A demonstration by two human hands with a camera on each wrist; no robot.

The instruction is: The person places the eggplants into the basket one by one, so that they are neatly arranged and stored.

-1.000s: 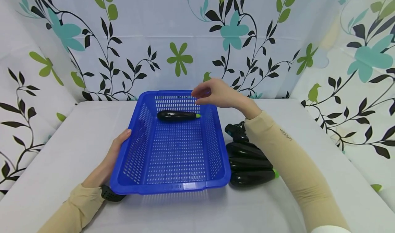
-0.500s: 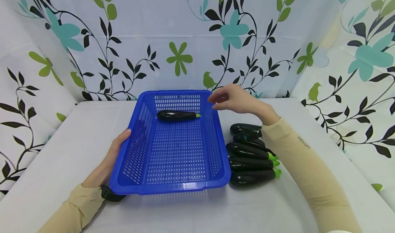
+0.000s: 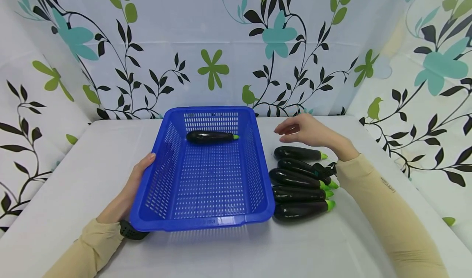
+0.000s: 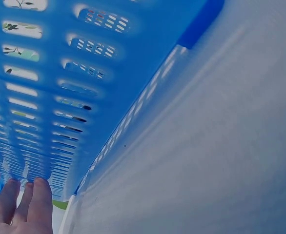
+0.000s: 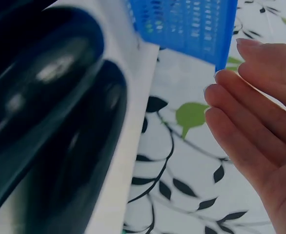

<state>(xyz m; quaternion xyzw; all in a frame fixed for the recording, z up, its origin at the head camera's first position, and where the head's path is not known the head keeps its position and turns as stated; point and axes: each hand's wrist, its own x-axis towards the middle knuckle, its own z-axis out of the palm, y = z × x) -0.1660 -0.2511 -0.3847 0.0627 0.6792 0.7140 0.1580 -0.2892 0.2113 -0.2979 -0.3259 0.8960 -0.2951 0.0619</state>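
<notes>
A blue plastic basket (image 3: pixel 211 224) with slotted walls stands in the middle of the head view. Inside it, near the far wall, lies one dark eggplant (image 3: pixel 210 137) with a green stem end. My left hand (image 3: pixel 134 181) holds the basket's left side, thumb at the rim; the left wrist view has its fingers (image 4: pixel 39 207) against the outer slotted wall. My right hand (image 3: pixel 311 132) hovers, holding nothing, fingers loosely bent, just above the farthest eggplant (image 3: pixel 296 152) of the row right of the basket. The right wrist view has these fingers (image 5: pixel 245 122) apart from the eggplants.
Several more eggplants lie side by side, the nearest eggplant (image 3: pixel 300 210) at the basket's right front. A black wrist strap (image 3: pixel 326 170) partly covers one of them. Behind the white table (image 3: pixel 295 249) hangs a leaf-patterned cloth (image 3: pixel 147 44).
My right hand has moved right and down, from over the basket's far right corner to above the row of eggplants, uncovering more of them. My left hand and the basket stay put.
</notes>
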